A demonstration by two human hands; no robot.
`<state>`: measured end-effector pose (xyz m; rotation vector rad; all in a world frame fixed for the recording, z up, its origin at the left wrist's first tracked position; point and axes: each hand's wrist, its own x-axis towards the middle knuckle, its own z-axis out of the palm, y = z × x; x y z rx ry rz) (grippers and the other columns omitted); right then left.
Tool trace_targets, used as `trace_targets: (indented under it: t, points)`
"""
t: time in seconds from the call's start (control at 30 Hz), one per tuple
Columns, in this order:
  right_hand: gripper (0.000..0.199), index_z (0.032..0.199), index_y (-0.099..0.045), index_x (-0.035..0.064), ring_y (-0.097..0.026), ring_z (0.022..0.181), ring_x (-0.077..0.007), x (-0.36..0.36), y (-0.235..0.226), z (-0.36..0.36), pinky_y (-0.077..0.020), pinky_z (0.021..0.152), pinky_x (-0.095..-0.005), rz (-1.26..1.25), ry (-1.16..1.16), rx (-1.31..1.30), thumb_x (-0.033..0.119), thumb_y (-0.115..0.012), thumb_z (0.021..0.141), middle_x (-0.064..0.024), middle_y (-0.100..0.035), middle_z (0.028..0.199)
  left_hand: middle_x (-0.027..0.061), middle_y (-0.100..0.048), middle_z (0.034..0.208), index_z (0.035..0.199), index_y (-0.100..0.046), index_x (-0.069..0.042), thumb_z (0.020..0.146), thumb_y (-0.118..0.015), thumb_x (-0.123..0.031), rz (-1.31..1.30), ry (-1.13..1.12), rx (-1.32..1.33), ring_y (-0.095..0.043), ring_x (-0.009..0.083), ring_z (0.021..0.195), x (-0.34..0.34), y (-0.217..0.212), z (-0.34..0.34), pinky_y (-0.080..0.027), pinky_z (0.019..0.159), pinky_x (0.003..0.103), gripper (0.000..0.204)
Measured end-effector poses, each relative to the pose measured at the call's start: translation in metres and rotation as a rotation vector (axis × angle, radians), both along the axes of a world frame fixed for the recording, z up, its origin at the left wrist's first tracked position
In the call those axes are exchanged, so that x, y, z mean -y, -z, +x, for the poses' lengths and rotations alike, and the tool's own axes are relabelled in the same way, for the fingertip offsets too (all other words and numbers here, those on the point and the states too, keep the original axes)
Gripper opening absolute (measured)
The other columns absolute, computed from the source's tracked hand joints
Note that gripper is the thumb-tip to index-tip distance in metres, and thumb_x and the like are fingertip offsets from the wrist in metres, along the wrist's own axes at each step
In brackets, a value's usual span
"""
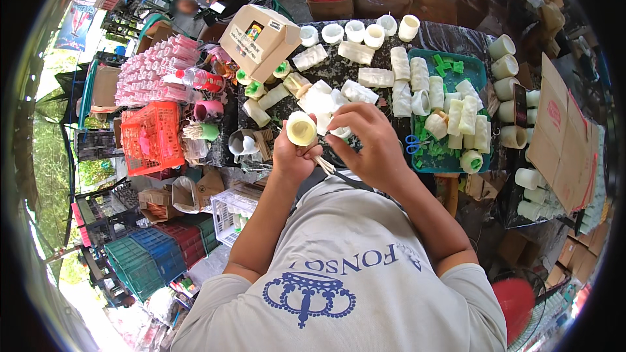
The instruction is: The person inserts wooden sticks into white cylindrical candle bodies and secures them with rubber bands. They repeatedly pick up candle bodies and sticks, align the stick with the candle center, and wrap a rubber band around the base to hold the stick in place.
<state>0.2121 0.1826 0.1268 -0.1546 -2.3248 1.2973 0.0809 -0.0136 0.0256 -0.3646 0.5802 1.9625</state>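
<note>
Left hand's got the cup, right hand's hanging half open

Watching remotely through the head cam here. The left hand [295, 155] is wrapped snugly around a pale yellow cup [301, 130], mouth tipped up at me, held over the near edge of the table [445, 36]. Some thin pale sticks [324, 165] poke out just below that hand; can't tell if it's gripping those too.

The right hand [368, 140] is right beside it, fingers loosely bent, thumb apart, nothing I can see in it. Can't tell whether its fingertips touch the white pieces [319, 99] behind.

Round white cups [354, 30] line the far edge. A cardboard box [257, 42] sits at the far left corner, and toward the right edge there's a teal tray [476, 72] loaded with bumpy white cylinders [468, 114] and green bits [448, 65]. Blue-handled scissors [412, 145] lie at the tray's left edge.
</note>
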Motion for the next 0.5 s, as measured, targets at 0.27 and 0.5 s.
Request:
trace_targets:
  t: [0.27,0.5]
  points:
    - [0.016,0.081,-0.083,0.0067,-0.052,0.139,-0.0305,0.035,0.002,-0.020,-0.0305,0.123,-0.0525,0.567,-0.124,0.281,0.018,-0.072,0.081,-0.0146,-0.067,0.137,0.0159,-0.055,0.154,0.157,-0.045,-0.008,0.114,-0.020,-0.059,-0.275,-0.108,-0.176,-0.053,0.0352,0.143,-0.042,-0.050,0.030,-0.038,0.123,0.051,0.071]
    - [0.009,0.075,-0.082,0.0094,-0.063,0.108,-0.0213,0.023,0.017,-0.030,-0.0412,0.103,-0.0441,0.455,-0.002,0.192,0.014,-0.076,0.071,0.0010,-0.077,0.112,-0.0001,-0.073,0.111,0.131,-0.064,-0.014,0.115,-0.034,-0.059,-0.392,-0.218,-0.260,-0.070,0.0124,0.093,-0.025,-0.016,0.041,-0.055,0.073,0.029,0.056]
